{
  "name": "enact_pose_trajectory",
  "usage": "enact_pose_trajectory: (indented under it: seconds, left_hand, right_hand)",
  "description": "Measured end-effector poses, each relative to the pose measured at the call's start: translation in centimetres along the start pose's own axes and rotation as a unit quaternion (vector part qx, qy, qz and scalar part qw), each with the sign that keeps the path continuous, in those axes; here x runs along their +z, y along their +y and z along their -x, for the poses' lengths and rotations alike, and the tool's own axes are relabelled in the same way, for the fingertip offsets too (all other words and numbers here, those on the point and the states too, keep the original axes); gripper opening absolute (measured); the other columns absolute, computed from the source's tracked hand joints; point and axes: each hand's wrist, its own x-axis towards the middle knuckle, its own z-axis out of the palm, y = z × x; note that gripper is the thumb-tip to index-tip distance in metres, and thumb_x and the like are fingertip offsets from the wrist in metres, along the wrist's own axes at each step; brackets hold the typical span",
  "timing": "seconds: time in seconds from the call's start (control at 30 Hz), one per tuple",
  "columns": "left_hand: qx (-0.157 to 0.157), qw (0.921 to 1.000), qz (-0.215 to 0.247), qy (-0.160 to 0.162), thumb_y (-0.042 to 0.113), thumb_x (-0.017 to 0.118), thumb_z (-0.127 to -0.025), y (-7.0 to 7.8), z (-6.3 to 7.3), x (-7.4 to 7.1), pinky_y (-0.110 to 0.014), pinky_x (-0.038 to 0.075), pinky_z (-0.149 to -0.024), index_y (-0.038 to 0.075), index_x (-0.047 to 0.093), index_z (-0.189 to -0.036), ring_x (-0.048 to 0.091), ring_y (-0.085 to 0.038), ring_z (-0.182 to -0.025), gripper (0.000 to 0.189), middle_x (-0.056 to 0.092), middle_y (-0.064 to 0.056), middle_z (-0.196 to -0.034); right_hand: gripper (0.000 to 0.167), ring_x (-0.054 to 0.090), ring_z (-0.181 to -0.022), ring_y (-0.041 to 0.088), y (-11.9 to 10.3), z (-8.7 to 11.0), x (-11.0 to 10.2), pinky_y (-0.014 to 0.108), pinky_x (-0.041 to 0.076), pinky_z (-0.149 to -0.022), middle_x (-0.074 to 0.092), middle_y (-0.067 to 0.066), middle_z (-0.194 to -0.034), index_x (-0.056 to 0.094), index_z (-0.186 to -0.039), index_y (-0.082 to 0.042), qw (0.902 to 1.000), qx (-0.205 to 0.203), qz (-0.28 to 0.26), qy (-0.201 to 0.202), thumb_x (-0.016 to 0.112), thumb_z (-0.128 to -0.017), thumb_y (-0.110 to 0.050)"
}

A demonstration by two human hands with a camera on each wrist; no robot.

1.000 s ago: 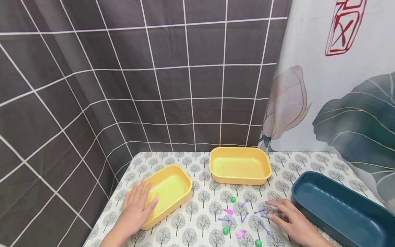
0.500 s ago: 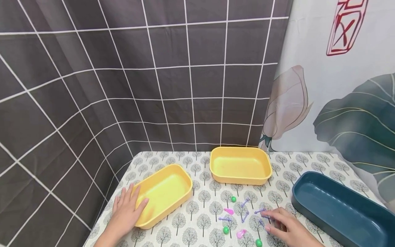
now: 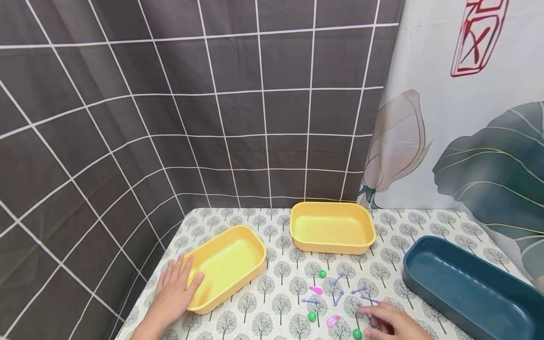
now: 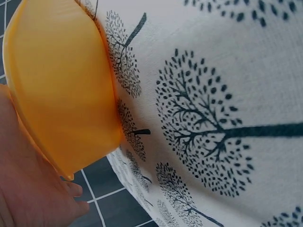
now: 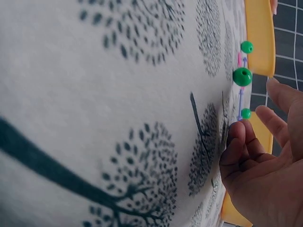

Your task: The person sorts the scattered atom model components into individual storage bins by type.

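Observation:
My left hand (image 3: pixel 172 290) rests with straight fingers on the left rim of a yellow tray (image 3: pixel 229 264); that tray's outer side also fills the upper left of the left wrist view. At the front right, my right hand (image 3: pixel 395 322) hovers low over the cloth, thumb and forefinger apart and the other fingers curled in. Just by its forefinger tip lies a purple stick (image 3: pixel 364 311), partly hidden. Around it are several more purple sticks (image 3: pixel 338 298), green beads (image 3: pixel 312 316) with holes, and two pink drop-shaped pieces (image 3: pixel 333 321).
A second yellow tray (image 3: pixel 333 248) stands at the back middle of the tree-print cloth (image 3: pixel 280 304). To the right is a long dark blue tray (image 3: pixel 467 302). Dark grid curtain (image 3: pixel 238 118) hangs behind and at the left.
My left hand has slid left, from over the tray's inside to its rim. My right hand has moved down and slightly left, uncovering a purple stick. The small pieces lie about where they were.

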Motion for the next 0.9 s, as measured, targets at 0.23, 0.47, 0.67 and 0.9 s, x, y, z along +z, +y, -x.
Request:
enact_pose_trajectory:
  seconds: [0.23, 0.47, 0.67, 0.9]
  left_hand:
    - [0.003, 0.9999, -0.011, 0.011, 0.055, 0.039, -0.106, 0.0, 0.0, 0.3, -0.07, 0.004, -0.118, 0.001, 0.027, -0.158, 0.005, -0.054, -0.15, 0.077, 0.01, -0.03, -0.165]
    - [0.006, 0.9996, -0.022, 0.017, 0.057, 0.039, -0.105, 0.6, 0.0, 0.4, -0.07, 0.006, -0.118, 0.002, 0.029, -0.158, 0.007, -0.053, -0.151, 0.077, 0.012, -0.03, -0.165]
    - [0.02, 0.9993, -0.029, 0.016, 0.057, 0.041, -0.105, 1.0, -0.3, 0.6, -0.07, 0.007, -0.118, 0.002, 0.029, -0.158, 0.007, -0.05, -0.152, 0.077, 0.013, -0.029, -0.165]
    - [0.03, 0.9989, -0.031, 0.017, 0.058, 0.042, -0.104, 1.5, -0.8, 0.8, -0.066, 0.006, -0.12, 0.001, 0.031, -0.157, 0.007, -0.048, -0.152, 0.079, 0.013, -0.027, -0.166]
  right_hand:
    - [0.034, 0.044, -0.07, -0.011, 0.8, 0.0, 1.1, 0.014, 0.04, -0.054, 0.051, -0.022, -0.089, 0.068, -0.125, -0.013, 0.995, -0.08, 0.049, 0.032, 0.075, -0.091, -0.011]
    - [0.037, 0.041, -0.072, -0.012, 1.2, -0.1, 1.6, 0.011, 0.038, -0.055, 0.05, -0.02, -0.086, 0.067, -0.124, -0.013, 0.9891, -0.127, 0.068, 0.033, 0.077, -0.088, -0.011]
    - [0.038, 0.041, -0.073, -0.012, 1.4, -0.3, 1.7, 0.012, 0.039, -0.054, 0.049, -0.02, -0.085, 0.068, -0.122, -0.012, 0.9908, -0.123, 0.055, 0.015, 0.079, -0.086, -0.011]
    - [0.035, 0.041, -0.071, -0.011, 1.7, -0.6, 1.8, 0.012, 0.039, -0.054, 0.05, -0.016, -0.083, 0.068, -0.12, -0.009, 0.991, -0.125, 0.047, -0.001, 0.077, -0.086, -0.008]
